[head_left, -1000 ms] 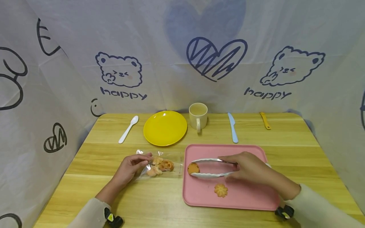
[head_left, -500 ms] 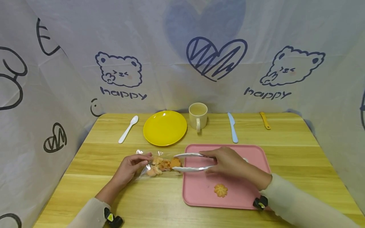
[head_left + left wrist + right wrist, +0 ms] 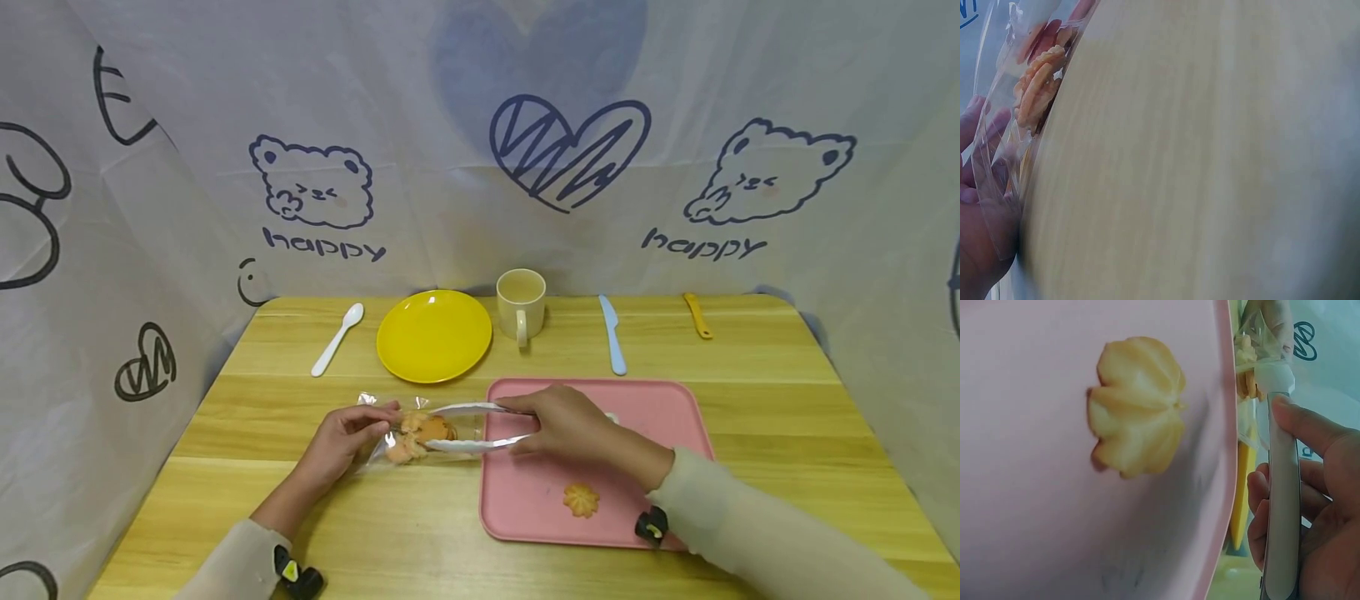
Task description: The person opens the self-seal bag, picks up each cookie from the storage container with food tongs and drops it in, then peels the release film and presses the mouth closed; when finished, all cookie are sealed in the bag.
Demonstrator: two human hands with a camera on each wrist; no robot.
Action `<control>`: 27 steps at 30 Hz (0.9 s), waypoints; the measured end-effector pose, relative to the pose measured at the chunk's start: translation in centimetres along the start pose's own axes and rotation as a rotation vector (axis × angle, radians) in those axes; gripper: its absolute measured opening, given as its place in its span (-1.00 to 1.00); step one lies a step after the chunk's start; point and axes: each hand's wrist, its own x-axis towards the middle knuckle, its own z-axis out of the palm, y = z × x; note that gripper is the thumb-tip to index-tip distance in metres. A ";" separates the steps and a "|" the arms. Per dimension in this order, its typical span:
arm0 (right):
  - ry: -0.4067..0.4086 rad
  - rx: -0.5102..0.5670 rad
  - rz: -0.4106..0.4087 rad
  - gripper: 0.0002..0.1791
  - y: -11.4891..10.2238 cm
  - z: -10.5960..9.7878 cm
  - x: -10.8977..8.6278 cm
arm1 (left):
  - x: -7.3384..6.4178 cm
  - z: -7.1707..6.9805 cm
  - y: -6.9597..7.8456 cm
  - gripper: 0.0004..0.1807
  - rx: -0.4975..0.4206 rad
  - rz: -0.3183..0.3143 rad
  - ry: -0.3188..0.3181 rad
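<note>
My left hand [image 3: 341,442] pinches the left end of a clear plastic bag [image 3: 372,458], which lies on the table with several cookies inside. In the left wrist view, a ridged cookie [image 3: 1038,87] shows through the film. My right hand [image 3: 573,429] holds white-tipped tongs [image 3: 457,446] from above, its thumb along the metal arm in the right wrist view. The tips of the tongs reach into the bag, around a round cookie [image 3: 435,427] beside the others; whether they still grip it I cannot tell. On the pink tray [image 3: 517,508] lies a flower-shaped cookie [image 3: 581,501].
Behind the bag stand a yellow plate [image 3: 435,337] and a cream mug [image 3: 522,300]. A white spoon [image 3: 337,340] lies at the left; a light blue knife [image 3: 612,335] and a yellow utensil handle [image 3: 697,317] lie at the back right. A printed curtain surrounds the table.
My right hand has moved left with the tongs, carrying the round cookie from above the tray's left edge into the bag. The left hand has stayed in place.
</note>
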 end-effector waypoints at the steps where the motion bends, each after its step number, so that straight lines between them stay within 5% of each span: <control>1: 0.000 -0.003 -0.005 -0.24 -0.1 0.1 0.1 | 0.0 0.0 0.0 -0.74 -0.002 0.000 0.000; 13: 0.009 -0.017 -0.037 -0.25 -0.8 1.0 1.0 | 0.1 0.1 -0.1 -0.74 0.001 0.013 0.008; 27: 0.031 0.017 0.022 -0.21 0.1 0.4 -0.6 | -0.1 0.0 0.0 -0.73 0.007 0.013 0.002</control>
